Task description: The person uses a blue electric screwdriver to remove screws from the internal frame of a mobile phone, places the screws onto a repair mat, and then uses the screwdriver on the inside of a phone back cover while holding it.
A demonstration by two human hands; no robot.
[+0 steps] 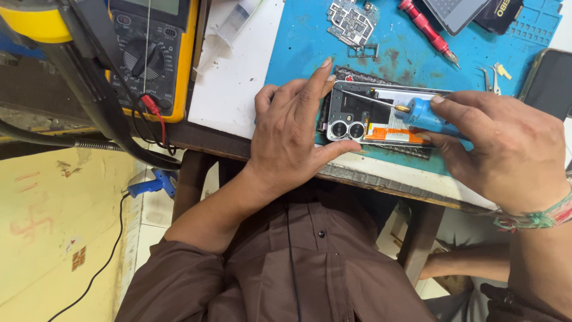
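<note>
Both hands are working on the opened phone (372, 116) at centre: left hand (292, 131) pressing it flat, right hand (500, 149) gripping a blue screwdriver (426, 116). Multimeter (152, 56) is sitting at ten o'clock, circuit board (351, 21) at twelve, on the blue-matted surface (411, 65).

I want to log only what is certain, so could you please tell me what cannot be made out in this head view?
- Opened phone: its left end is hidden by the left hand.
- Blue-handled screwdriver: its rear is hidden inside the right hand; the spot its tip touches is too small to tell.
- Yellow multimeter: cut off by the top edge.
- Dark phone: cut off by the right edge.
</note>
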